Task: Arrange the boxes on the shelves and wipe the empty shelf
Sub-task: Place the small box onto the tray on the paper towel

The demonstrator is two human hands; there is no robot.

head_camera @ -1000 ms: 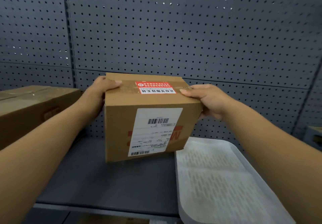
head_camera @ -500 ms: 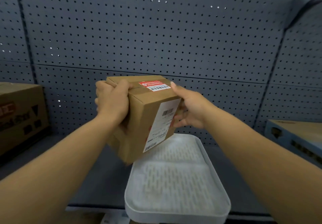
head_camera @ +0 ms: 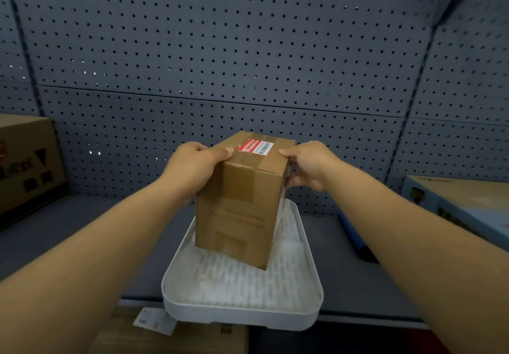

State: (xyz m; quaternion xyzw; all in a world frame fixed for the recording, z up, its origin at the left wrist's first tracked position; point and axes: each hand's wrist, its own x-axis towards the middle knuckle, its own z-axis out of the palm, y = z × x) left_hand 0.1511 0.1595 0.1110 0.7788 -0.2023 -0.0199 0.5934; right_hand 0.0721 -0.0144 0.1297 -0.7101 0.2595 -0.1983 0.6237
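Hands: two, bare, both clamped on one item. The left hand (head_camera: 197, 166) grips the left upper edge with its thumb lying over the taped top. The right hand (head_camera: 308, 165) grips the right upper edge, its fingers down the hidden right face.

Item held: a small cardboard box (head_camera: 239, 210), sealed with brown tape, with a red-and-white sticker on top. It stands tall and tilted, between the hands and slightly beyond them. Its lowest corner is over the white tray (head_camera: 242, 293); whether it touches the ribbed floor cannot be told.

Support: a grey shelf (head_camera: 68, 232) in front of a pegboard panel (head_camera: 248, 50). The tray sits at the middle, its near end overhanging the shelf's front edge.

Neighbours: a larger carton (head_camera: 24, 161) at far left and a blue box (head_camera: 462, 202) at right, both well apart from the held box.

Risks, as judged:
- The tray may tip or slide off the shelf if the box's weight lands toward its overhanging near end.
- The box may topple if it is let go while tilted on one corner; it is tall and narrow.
- The thumbs may slip, because the tape on top looks smooth.
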